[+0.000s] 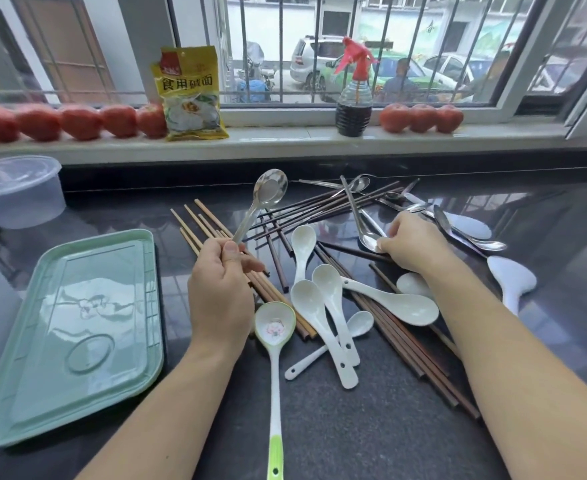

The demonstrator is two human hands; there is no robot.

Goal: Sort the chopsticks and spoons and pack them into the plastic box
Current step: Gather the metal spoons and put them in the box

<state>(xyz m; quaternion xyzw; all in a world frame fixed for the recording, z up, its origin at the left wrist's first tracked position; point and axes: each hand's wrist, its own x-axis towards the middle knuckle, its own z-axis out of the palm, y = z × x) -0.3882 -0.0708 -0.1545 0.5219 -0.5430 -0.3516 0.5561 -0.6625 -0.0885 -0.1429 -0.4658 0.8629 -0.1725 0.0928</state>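
Both bare forearms enter from bottom edge of frame and angle up toward centre, palms down over dark polished stone countertop [371, 427].

Left hand [221, 292], centre-left: fingers curled, thumb on top, pinching handle end of clear plastic spoon [262, 202]. Spoon is raised off the counter; long axis runs diagonally, bowl pointing to upper right of frame, concave face toward camera.

Right hand [413, 242], centre-right: knuckles up, fingers bent down onto bowl end of a stainless steel spoon [359, 220]. Fingertips touch it; whether they grip it, cannot tell. Spoon axis approx. vertical in frame, handle pointing to top.

Between the hands, centre: pile of white ceramic soup spoons [333, 306], handles mostly toward bottom of frame. Green-handled ceramic spoon with flower print [274, 341] lies lower centre, axis vertical, bowl up. Light bamboo chopsticks [198, 226] run diagonally under left hand; dark brown wooden chopsticks [323, 209] fan across upper centre, more along lower right. Further steel spoons [472, 237] at right.

Pale green rectangular plastic tray [70, 334] sits lower left, apart from pile. Clear round lidded plastic box [18, 192] sits at left edge, upper half.

Window sill, upper frame: row of red tomatoes [80, 121], yellow food packet [190, 93], spray bottle with red trigger head and dark liquid [354, 95].
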